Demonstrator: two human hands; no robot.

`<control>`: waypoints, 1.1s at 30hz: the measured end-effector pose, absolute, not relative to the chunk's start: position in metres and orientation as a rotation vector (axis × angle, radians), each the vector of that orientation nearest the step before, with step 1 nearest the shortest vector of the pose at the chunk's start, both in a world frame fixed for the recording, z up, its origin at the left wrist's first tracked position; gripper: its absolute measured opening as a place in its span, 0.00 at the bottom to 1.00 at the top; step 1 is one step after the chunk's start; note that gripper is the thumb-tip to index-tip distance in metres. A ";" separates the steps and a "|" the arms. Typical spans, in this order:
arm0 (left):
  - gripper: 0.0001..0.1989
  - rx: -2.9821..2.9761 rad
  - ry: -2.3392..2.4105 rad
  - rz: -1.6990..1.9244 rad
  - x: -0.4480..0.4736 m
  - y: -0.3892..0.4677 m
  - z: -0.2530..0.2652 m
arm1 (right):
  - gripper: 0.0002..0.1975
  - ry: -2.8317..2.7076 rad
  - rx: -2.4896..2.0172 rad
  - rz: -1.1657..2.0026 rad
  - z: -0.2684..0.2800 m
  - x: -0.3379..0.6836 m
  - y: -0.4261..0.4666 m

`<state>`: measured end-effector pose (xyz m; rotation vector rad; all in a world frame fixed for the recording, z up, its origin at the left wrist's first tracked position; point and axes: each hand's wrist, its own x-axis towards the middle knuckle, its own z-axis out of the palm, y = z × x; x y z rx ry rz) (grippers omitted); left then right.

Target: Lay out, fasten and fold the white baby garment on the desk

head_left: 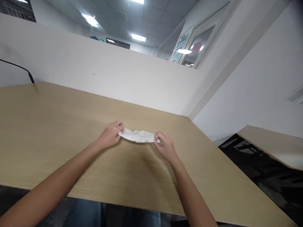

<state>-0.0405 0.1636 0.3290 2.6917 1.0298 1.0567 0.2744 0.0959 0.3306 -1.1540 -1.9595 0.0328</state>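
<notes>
Between my two hands stretches a white printed cloth, soft and folded into a narrow strip with small dark marks and a wavy upper edge. Whether it is woven fabric or some padded material I cannot tell. Its left end is pinched by my left hand, fingers curled over the edge. My right hand grips the other end between thumb and bent forefinger. The strip sags slightly in the middle and appears raised a little over the wooden table, with a shadow beneath it.
A white partition rises along the table's far edge and meets a wall on the right. A black cable comes down at the far left. Beyond the right edge stands another table. My legs are under the front edge.
</notes>
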 end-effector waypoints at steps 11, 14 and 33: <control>0.18 2.671 1.028 0.591 -0.039 0.164 0.320 | 0.13 -2.169 -1.311 0.508 0.324 0.274 0.094; 0.12 2.695 1.034 0.597 -0.033 0.164 0.312 | 0.12 -2.160 -1.261 0.469 0.318 0.269 0.097; 0.14 2.673 0.994 0.600 -0.030 0.164 0.305 | 0.05 -1.935 -1.302 0.553 0.304 0.266 0.108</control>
